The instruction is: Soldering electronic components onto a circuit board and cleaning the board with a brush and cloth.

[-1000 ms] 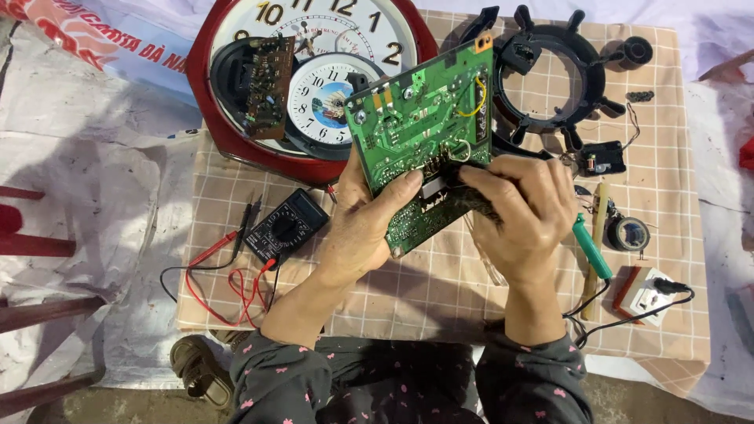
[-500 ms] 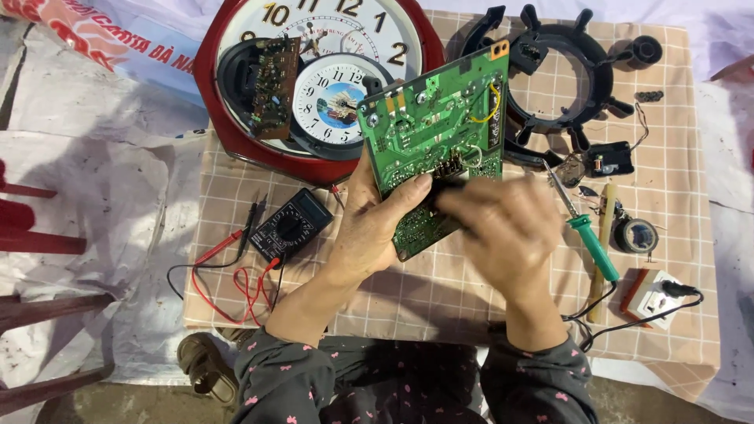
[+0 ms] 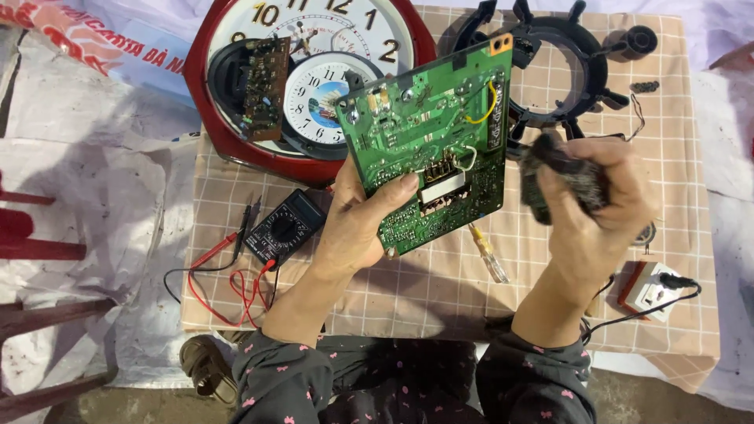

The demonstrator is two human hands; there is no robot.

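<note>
My left hand (image 3: 363, 224) holds a green circuit board (image 3: 428, 133) tilted up over the table, thumb pressed on its solder side near a white patch. Beside the board, to its right, my right hand (image 3: 593, 208) is closed on a dark fuzzy brush-like object (image 3: 554, 177) that does not touch the board. A clear-handled screwdriver (image 3: 488, 255) lies on the checked cloth just under the board.
A red wall clock (image 3: 314, 86) with an opened back part lies at the top. A black multimeter (image 3: 283, 228) with red leads sits left. A black ring-shaped plastic frame (image 3: 561, 71) lies top right; a white socket block (image 3: 652, 286) with a black cable sits right.
My right hand has pulled away from the board to the right, lifting the dark object clear. The board has tilted up a little in my left hand.
</note>
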